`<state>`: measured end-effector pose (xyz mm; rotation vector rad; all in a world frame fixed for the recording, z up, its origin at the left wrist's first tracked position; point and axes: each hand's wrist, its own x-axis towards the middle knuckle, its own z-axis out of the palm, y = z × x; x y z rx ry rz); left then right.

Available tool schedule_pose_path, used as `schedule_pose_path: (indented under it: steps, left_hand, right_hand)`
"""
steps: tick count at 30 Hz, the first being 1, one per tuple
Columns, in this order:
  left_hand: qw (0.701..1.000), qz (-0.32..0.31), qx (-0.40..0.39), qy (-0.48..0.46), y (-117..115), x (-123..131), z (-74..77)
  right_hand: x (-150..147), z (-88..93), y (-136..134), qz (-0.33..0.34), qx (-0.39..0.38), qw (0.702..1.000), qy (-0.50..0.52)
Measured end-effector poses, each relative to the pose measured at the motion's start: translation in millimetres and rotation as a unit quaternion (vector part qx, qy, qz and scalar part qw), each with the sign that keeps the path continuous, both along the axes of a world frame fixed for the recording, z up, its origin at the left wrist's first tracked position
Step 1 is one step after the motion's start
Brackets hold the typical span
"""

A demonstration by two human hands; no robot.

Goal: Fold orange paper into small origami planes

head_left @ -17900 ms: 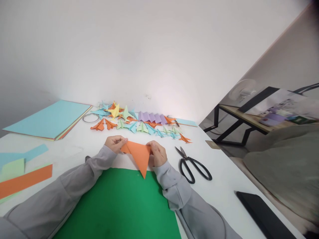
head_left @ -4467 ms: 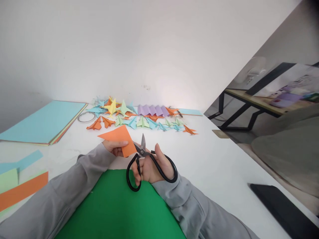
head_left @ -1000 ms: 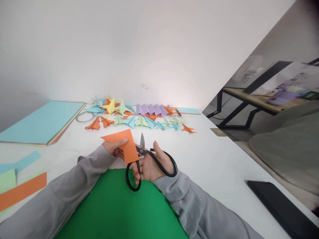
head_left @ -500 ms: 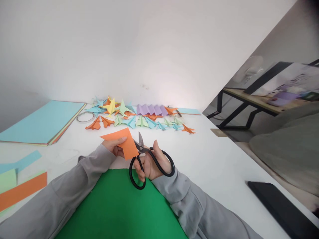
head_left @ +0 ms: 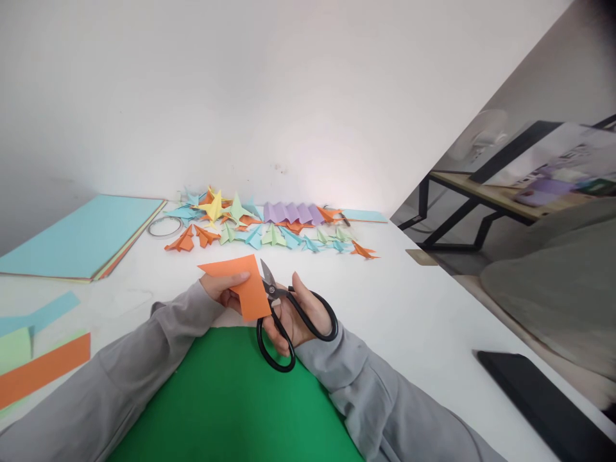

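Your forearms angle inward from both lower corners, bringing your hands together above the far edge of the green sheet [head_left: 235, 398] on the tabletop [head_left: 404, 301]. Your left hand [head_left: 224, 286] pinches the folded orange paper [head_left: 255, 300], thumb flat on top, fingers beneath. Your right hand [head_left: 299, 314], palm upturned and thumb raised, grips the black-handled scissors [head_left: 272, 291], blades parted, pivot just beside the paper's right edge.

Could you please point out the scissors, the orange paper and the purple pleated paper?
Scissors [head_left: 272, 290]: head view, on the pivot between blades and handles.
Orange paper [head_left: 255, 296]: head view, on its broad flat face.
Purple pleated paper [head_left: 292, 213]: head view, on its middle folds.
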<state>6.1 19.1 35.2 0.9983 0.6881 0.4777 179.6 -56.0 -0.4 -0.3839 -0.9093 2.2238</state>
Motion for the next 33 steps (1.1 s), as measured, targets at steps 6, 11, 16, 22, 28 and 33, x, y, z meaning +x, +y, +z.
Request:
schedule_pose_path:
  steps: [6,11,16,22,28,33]
  left_hand:
    - [1.000,0.010,-0.003,-0.019,3,0,-4.9]
    - [0.997,0.075,0.000,-0.003,1,1,-5.4]
    - [0.993,0.114,-0.007,-0.010,-4,4,-3.5]
    - [0.987,0.159,-0.011,0.004,-5,8,-5.6]
    - [0.987,0.158,-0.003,0.008,-2,8,-8.2]
    - [0.985,0.171,-0.009,0.000,-2,7,-8.9]
  right_hand:
    - [-5,6.4,-3,-0.041,0.012,0.999,0.007]
    - [-7,9.3,-4,-0.049,0.009,0.999,-0.003]
    - [-7,9.2,-3,-0.052,0.003,0.999,-0.002]
    - [-9,10.3,-4,-0.072,0.010,0.997,0.015]
    - [-10,11.8,-4,-0.090,-0.001,0.996,0.011]
    - [-12,12.7,-2,-0.111,-0.011,0.994,0.005]
